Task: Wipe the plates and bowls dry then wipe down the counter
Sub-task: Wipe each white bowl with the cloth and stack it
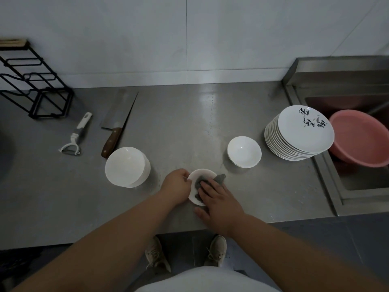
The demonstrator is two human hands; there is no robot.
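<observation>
Cloth (199, 182) in the bowl (203, 172) up front, bowl stack (126, 167) left, bowls (244, 151) right, plates (299, 135) beyond them, basin (357, 138) in the sink (332, 192); knife (117, 121), peeler (75, 135), rack (42, 89) back left.

dim, grey cast | glare streak on counter (207, 106) | wide-angle bending at edges | soft focus

1. A kitchen: a stainless steel counter (179, 127) runs into a sink (366, 182) holding a pink basin (357, 140).
2. Stacked plates (299, 135), white bowls (244, 151), a cleaver (120, 110) and a peeler (77, 133) lie out before a tiled wall (126, 39).
</observation>
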